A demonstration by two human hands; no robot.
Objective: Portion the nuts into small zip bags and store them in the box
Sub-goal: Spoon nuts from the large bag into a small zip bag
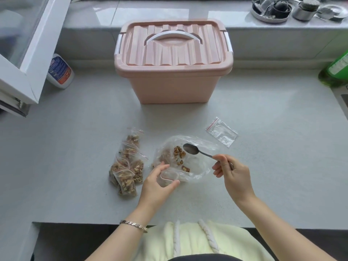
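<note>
A large clear plastic bag point(195, 172) lies on the grey counter with a few walnut pieces point(179, 152) left inside. My left hand point(157, 182) holds a small zip bag point(168, 178) open at the big bag's near edge. My right hand point(232, 173) grips the handle of a metal spoon point(191, 149), whose empty bowl hovers over the big bag. Several filled small zip bags of nuts point(128, 166) lie piled to the left. One empty small zip bag point(222, 131) lies to the right. The pink box point(174, 85) stands behind with its lid shut.
A white bottle point(59, 71) stands at the back left beside an open window frame point(28, 59). A green bottle point(337, 70) is at the right edge. Metal dishes point(273, 10) sit on the sill behind. The counter's front edge point(94, 223) runs just before my body.
</note>
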